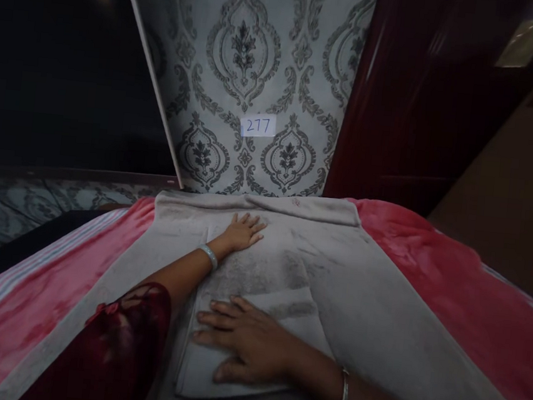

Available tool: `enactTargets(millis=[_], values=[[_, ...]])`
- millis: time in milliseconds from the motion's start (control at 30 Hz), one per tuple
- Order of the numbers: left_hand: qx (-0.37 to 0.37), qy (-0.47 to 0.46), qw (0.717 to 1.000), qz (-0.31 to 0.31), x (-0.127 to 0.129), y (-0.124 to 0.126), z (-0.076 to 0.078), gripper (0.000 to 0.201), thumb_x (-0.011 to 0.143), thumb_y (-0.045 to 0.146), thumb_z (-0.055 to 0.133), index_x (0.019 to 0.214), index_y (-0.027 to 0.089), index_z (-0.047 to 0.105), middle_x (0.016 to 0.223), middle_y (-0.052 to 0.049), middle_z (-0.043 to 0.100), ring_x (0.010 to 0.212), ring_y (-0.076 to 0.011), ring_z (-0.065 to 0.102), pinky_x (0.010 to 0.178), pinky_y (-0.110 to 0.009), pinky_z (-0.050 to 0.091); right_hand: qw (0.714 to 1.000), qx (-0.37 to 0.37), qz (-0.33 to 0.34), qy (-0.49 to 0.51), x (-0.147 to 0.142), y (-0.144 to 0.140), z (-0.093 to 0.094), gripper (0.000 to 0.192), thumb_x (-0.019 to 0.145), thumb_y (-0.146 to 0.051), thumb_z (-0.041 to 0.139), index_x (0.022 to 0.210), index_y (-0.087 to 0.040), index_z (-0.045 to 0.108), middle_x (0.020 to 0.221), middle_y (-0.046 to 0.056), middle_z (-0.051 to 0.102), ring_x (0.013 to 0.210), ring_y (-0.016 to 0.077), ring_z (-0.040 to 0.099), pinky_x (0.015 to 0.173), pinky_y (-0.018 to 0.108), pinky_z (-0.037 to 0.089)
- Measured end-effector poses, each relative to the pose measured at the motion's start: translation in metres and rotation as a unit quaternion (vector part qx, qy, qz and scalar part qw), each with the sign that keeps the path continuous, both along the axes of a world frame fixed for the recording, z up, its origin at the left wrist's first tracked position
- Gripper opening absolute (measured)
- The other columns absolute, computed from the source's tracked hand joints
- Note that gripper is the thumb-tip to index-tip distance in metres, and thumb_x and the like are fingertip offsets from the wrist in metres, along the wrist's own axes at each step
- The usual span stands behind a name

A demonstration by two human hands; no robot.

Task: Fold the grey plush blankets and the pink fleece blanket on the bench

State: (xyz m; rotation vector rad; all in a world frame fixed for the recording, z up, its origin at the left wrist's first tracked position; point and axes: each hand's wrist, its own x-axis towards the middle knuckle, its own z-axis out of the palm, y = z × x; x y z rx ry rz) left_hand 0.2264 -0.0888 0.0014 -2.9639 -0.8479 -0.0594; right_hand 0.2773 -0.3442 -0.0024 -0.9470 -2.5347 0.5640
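Observation:
A wide grey plush cloth [369, 310] lies spread out in front of me, its far edge turned over in a fold. On its middle rests a folded grey cloth [260, 268], whose near part shows a paler, smoother face; I cannot tell whether it is a towel or a garment. My left hand [244, 231] reaches to the far part of the folded cloth and lies flat there, fingers spread. Nearer to me, my right hand [252, 343] presses palm-down on the pale near part, its fingers apart. Neither hand grips anything.
Pink blanket [455, 294] shows on both sides beneath the grey cloth, with a striped edge [48, 261] at left. Behind stands a patterned wall [243, 53] bearing a paper label [258, 125] reading 277. A dark television [62, 67] is at left, a dark red panel [408, 100] at right.

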Motion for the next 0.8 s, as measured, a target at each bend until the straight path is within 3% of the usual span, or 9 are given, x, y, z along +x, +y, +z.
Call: enactTargets(millis=[67, 167, 233, 300, 500, 800], values=[[-0.016, 0.004, 0.999, -0.029, 0.002, -0.014, 0.011, 0.058, 0.100, 0.052, 0.035, 0.153, 0.028, 0.041, 0.164, -0.011, 0.028, 0.152, -0.0398, 0.019, 0.116, -0.070, 0.010, 1.000, 0.009, -0.012, 0.010, 0.006, -0.005, 0.007, 0.059, 0.101, -0.052, 0.051, 0.154, -0.031, 0.038, 0.160, 0.002, 0.036, 0.152, 0.0193, 0.019, 0.124, 0.043, 0.007], [-0.073, 0.001, 0.983, -0.170, 0.008, -0.037, 0.022, 0.057, 0.101, 0.055, 0.031, 0.154, 0.033, 0.037, 0.166, -0.006, 0.026, 0.154, -0.0312, 0.016, 0.121, -0.061, 0.012, 0.999, 0.022, -0.040, 0.009, 0.024, -0.015, 0.015, 0.058, 0.101, -0.054, 0.051, 0.152, -0.030, 0.042, 0.158, 0.003, 0.041, 0.151, 0.0204, 0.021, 0.125, 0.045, 0.004], [-0.103, 0.002, 0.962, -0.254, 0.015, -0.050, 0.022, 0.057, 0.101, 0.056, 0.029, 0.154, 0.035, 0.036, 0.165, -0.003, 0.027, 0.154, -0.0271, 0.016, 0.123, -0.055, 0.010, 0.999, 0.015, -0.049, -0.006, 0.037, -0.020, 0.013, 0.059, 0.100, -0.054, 0.051, 0.153, -0.030, 0.042, 0.159, 0.004, 0.039, 0.152, 0.0236, 0.019, 0.124, 0.049, 0.004], [-0.123, 0.014, 0.951, -0.284, 0.024, -0.056, 0.015, 0.058, 0.101, 0.057, 0.030, 0.155, 0.035, 0.036, 0.165, -0.003, 0.028, 0.154, -0.0263, 0.016, 0.124, -0.054, 0.008, 0.999, -0.004, -0.049, -0.020, 0.046, -0.023, 0.006, 0.061, 0.100, -0.055, 0.052, 0.154, -0.031, 0.040, 0.161, 0.005, 0.033, 0.152, 0.0267, 0.016, 0.123, 0.054, 0.004], [-0.115, 0.029, 0.960, -0.254, 0.054, -0.030, -0.012, 0.062, 0.101, 0.055, 0.029, 0.158, 0.029, 0.029, 0.166, -0.006, 0.024, 0.155, -0.0254, 0.011, 0.123, -0.055, 0.004, 0.998, -0.036, -0.043, -0.013, 0.052, -0.024, -0.009, 0.063, 0.100, -0.055, 0.051, 0.157, -0.035, 0.031, 0.165, 0.002, 0.022, 0.154, 0.0263, 0.007, 0.123, 0.055, 0.000], [-0.141, 0.003, 0.971, -0.194, 0.085, 0.035, -0.017, 0.060, 0.101, 0.056, 0.028, 0.155, 0.032, 0.034, 0.165, -0.004, 0.027, 0.153, -0.0259, 0.020, 0.123, -0.050, 0.016, 0.998, -0.042, -0.041, -0.004, 0.059, -0.021, -0.007, 0.057, 0.105, -0.047, 0.044, 0.158, -0.039, 0.026, 0.166, -0.004, 0.018, 0.154, 0.0213, 0.005, 0.125, 0.047, -0.002]])
